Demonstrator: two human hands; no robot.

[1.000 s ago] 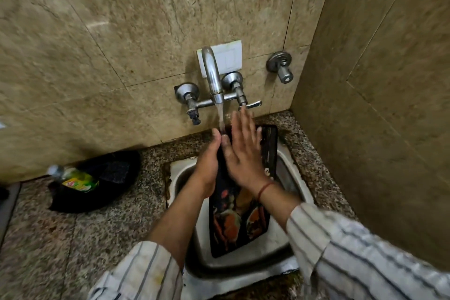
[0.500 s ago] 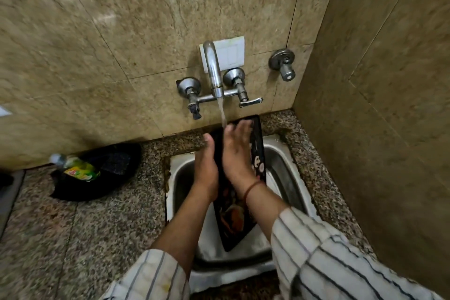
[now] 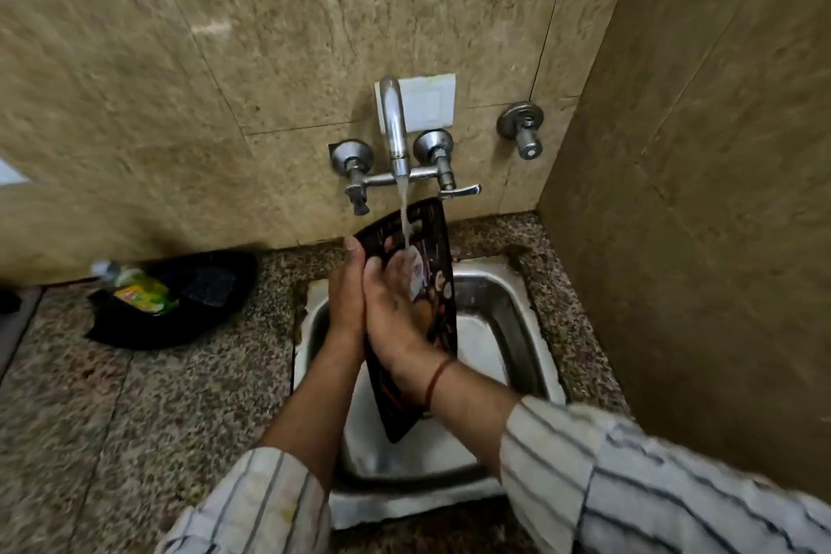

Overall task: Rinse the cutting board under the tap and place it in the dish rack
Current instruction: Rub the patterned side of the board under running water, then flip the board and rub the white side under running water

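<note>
While water runs from the tap (image 3: 395, 135) in a thin stream, the cutting board (image 3: 438, 247) stands tilted over the steel sink (image 3: 508, 319), its long axis running from the wall down toward the person. Its upper end, with a handle slot, points up at the spout, and its lower corner hangs down into the basin. The board is turned nearly edge-on, leaning to the right, so only a narrow strip of its dark printed face shows.

The left hand (image 3: 346, 297) wraps the board's left edge, thumb on top, closed around it. The right hand (image 3: 395, 306) lies flat against the printed face, fingers spread loosely under the stream rather than clamped on anything. Between them the hands cover most of the board's middle, and the pattern there is hard to make out. How far the left fingers reach around the back I cannot tell.

Striped sleeves (image 3: 629, 477) are cut off at the bottom of the view. A red thread (image 3: 435, 380) circles the right wrist.

The sink sits in a speckled granite counter (image 3: 135, 418) in a corner of beige tiled wall (image 3: 180, 58). To the left, against the wall, a dark bag (image 3: 202, 301) lies crumpled with a green-labelled bottle (image 3: 139, 290) on it, both blurred. A separate valve (image 3: 521, 130) sticks out of the wall right of the tap.
</note>
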